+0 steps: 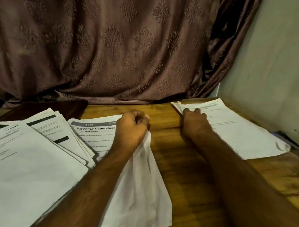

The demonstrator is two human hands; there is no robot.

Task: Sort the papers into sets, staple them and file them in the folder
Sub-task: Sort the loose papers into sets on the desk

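My left hand grips a bunch of white sheets by their top edge; they hang down toward me over the wooden table. Under that hand lies a printed page headed "Washing Vegetables". A fanned pile of printed papers covers the table's left side. My right hand rests on the left corner of a separate set of papers at the right, its fingers on the top edge. Whether those fingers pinch the sheets is not visible.
A brown patterned curtain hangs behind the table. A pale wall closes the right side. A dark stapler-like object lies by the wall, partly under the right papers. A dark folder-like shape sits behind the left pile.
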